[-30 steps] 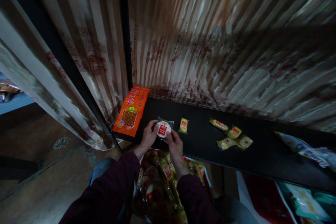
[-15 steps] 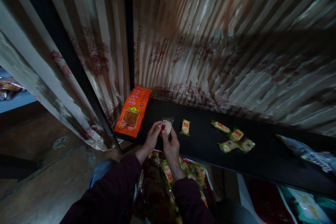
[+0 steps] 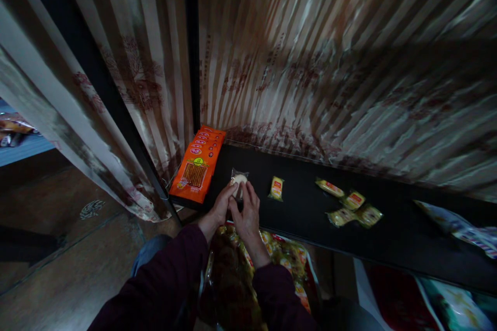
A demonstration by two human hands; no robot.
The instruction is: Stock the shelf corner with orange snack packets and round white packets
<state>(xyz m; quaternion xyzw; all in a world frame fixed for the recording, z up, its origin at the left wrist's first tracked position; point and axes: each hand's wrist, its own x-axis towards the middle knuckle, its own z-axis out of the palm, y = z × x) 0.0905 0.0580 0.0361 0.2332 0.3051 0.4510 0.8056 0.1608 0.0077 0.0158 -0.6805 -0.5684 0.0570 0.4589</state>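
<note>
A pale, round wrapped cake in a clear packet is held over the front part of the black shelf. My left hand grips it from the left side. The fingers of my right hand press on it from the right and cover part of it. To the right lies a single small yellow packet, apart from both hands. Orange snack bags overlap in a row at the shelf's left end. Below my forearms sits a large bag full of yellow packets.
Several yellow packets lie in a loose group farther right on the black shelf. A blue-and-white bag is at the right end. Dark posts and a pleated curtain stand behind and at left.
Both hands have shifted slightly left with the wrapped cake. It shows a plain pale side now instead of the red label, and my right fingers have moved up over it.
</note>
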